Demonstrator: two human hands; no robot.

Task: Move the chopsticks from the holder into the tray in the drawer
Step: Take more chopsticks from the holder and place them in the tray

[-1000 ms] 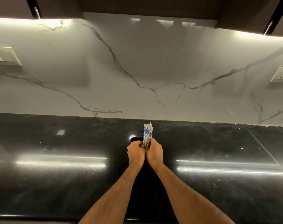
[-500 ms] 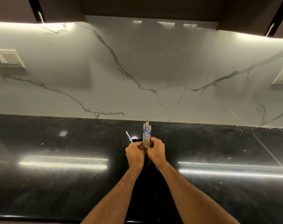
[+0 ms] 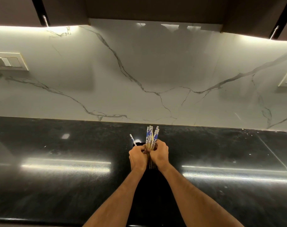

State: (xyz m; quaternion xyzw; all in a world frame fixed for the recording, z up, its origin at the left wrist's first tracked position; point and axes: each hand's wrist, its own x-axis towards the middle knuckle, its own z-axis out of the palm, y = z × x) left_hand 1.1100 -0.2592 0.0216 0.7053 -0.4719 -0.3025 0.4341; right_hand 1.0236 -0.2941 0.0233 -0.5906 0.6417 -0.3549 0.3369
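Bare forearms – no sleeves (nothing worn).

No readable text, labels or numbers anywhere

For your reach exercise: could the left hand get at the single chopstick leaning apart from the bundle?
Probably yes: the stray chopstick stands just beyond the left hand with nothing between, but that hand would first have to release the bundle.

Just below the centre of the frame, the left hand and right hand close together around a bundle of chopsticks, whose blue-and-white ends fan upward. One stray chopstick leans left out of the dark holder, mostly hidden behind the hands. The glossy black counter spans the lower frame beneath a white veined backsplash.
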